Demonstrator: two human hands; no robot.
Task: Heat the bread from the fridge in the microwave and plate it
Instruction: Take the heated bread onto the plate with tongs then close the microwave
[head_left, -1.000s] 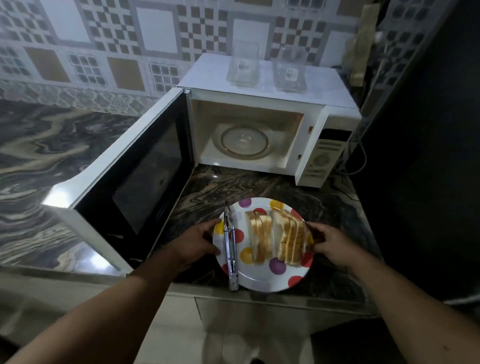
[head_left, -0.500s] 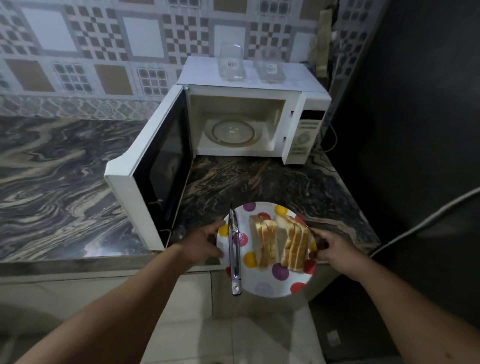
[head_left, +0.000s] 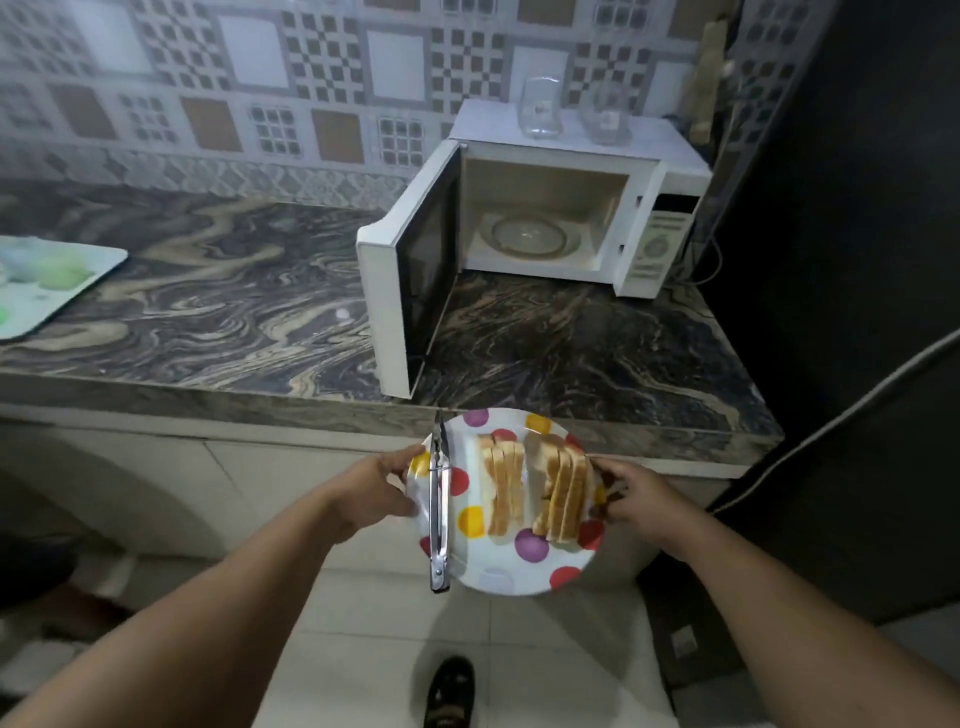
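A white plate (head_left: 498, 574) with coloured dots hangs in the air in front of the counter edge, over the floor. Two stacks of sliced bread (head_left: 535, 491) stand on it, and metal tongs (head_left: 439, 506) lie along its left side. My left hand (head_left: 382, 491) grips the plate's left rim and my right hand (head_left: 631, 493) grips its right rim. The white microwave (head_left: 556, 208) sits at the back right of the counter, its door (head_left: 410, 291) swung wide open to the left, and its glass turntable (head_left: 530, 236) is bare.
The marble counter (head_left: 218, 306) runs left, with a pale tray (head_left: 47, 283) at its far left edge. Two clear containers (head_left: 569, 111) stand on top of the microwave. A dark wall and a cable (head_left: 831, 415) are at the right. A foot (head_left: 449, 693) shows on the tiled floor.
The plate with bread and tongs has been lifted off the counter and carried back past its edge in both hands. The view has pulled away from the microwave.
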